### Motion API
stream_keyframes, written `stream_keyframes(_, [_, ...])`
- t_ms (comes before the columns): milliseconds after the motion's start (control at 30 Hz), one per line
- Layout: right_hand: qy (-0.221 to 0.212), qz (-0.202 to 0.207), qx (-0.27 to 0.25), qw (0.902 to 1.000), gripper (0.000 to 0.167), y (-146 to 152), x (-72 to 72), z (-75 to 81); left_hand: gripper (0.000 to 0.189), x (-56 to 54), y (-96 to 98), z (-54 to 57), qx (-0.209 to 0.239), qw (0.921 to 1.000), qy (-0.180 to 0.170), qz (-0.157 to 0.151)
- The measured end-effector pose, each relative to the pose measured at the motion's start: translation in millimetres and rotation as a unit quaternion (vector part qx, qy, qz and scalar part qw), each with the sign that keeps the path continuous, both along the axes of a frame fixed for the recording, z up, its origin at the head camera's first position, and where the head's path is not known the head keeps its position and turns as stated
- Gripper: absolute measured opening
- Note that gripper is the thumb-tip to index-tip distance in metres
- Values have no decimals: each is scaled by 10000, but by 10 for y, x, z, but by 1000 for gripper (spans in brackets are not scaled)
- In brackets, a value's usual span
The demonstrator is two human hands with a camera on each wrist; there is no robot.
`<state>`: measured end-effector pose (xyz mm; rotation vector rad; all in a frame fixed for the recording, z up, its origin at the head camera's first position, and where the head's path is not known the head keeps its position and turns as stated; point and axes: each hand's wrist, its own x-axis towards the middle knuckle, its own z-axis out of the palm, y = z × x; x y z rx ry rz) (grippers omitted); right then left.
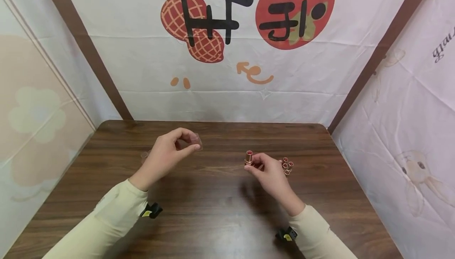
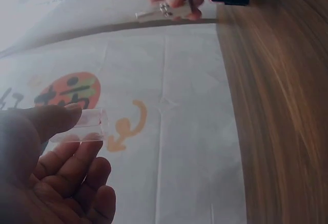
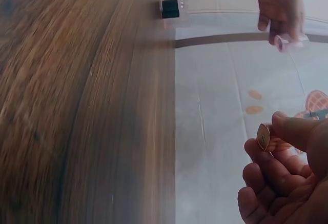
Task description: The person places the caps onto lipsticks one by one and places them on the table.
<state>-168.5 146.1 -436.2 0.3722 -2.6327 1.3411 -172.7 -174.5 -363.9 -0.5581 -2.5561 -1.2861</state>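
Above the left half of the table, my left hand (image 1: 165,154) holds a clear plastic cap (image 1: 197,142) between thumb and fingertips. The cap (image 2: 95,124) lies sideways in the left wrist view. Across from it, my right hand (image 1: 271,172) pinches a small gold lipstick tube (image 1: 249,158) with a red top, upright. Its flat gold base (image 3: 263,137) shows in the right wrist view. A gap separates the cap and the tube. Several similar gold and red tubes (image 1: 290,165) stand together just beyond the right hand.
A small clear piece (image 1: 143,155) stands on the brown wooden table (image 1: 220,196), partly behind my left wrist. Printed cloth (image 1: 227,105) hangs along the table's back edge, and more cloth encloses both sides.
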Motion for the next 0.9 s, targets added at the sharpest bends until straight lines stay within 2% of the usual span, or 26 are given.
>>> stream_keyframes(333, [-9, 166, -175, 9997, 18, -205, -39, -58, 19, -7, 238, 102, 108, 9996, -148, -216])
stream_keyframes(700, [-243, 395, -310, 9984, 18, -366, -105, -99, 19, -52, 394, 79, 181, 9987, -305, -359])
stream_keyframes(900, [-302, 702, -381, 9963, 18, -472, -121, -92, 17, -77, 470, 63, 107, 9982, -292, -512])
